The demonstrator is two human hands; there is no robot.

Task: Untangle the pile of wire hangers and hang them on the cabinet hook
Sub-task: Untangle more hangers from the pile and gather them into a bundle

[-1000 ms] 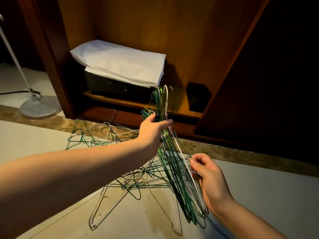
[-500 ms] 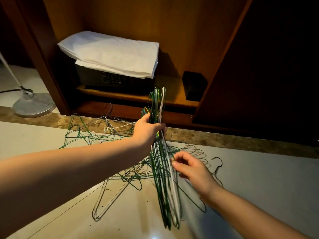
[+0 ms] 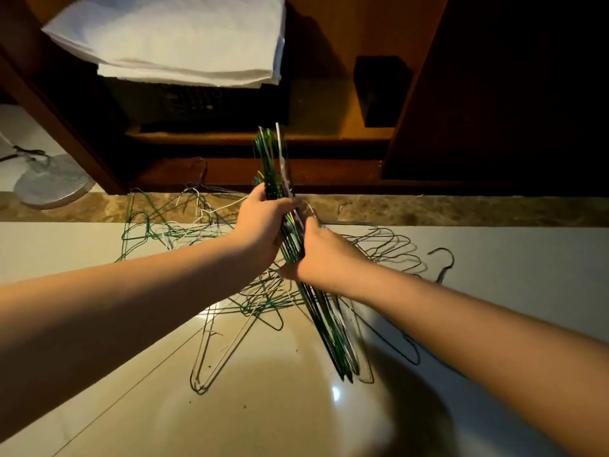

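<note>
**Green bundle clasped in both hands**

Far left of the bundle, a round grey stand sits on the pale floor. Up and to the left of the bundle, a folded white cloth lies on a dark box inside the wooden cabinet.

Low and to the left of the bundle, a tangled pile of green and white hangers sprawls over the floor and runs in beneath the bundle. Two pale hangers lie flat on the near side of it.

The left hand grips the bundle just under its hooks, fingers curled round the wires. The bundle is mostly green with one white wire. It stands tilted, with its hooks up in front of the cabinet shelf and its lower ends slanting down to the right. Whether those ends touch the floor cannot be told.

The right hand touches the left and clasps the bundle just below it. Its back faces the camera and its fingers wrap round the far side.

Right of the bundle, a fan of dark hangers lies on the floor, and one lone hook lies beyond them. Up and to the right of the bundle sit a black block and the dark door.
</note>
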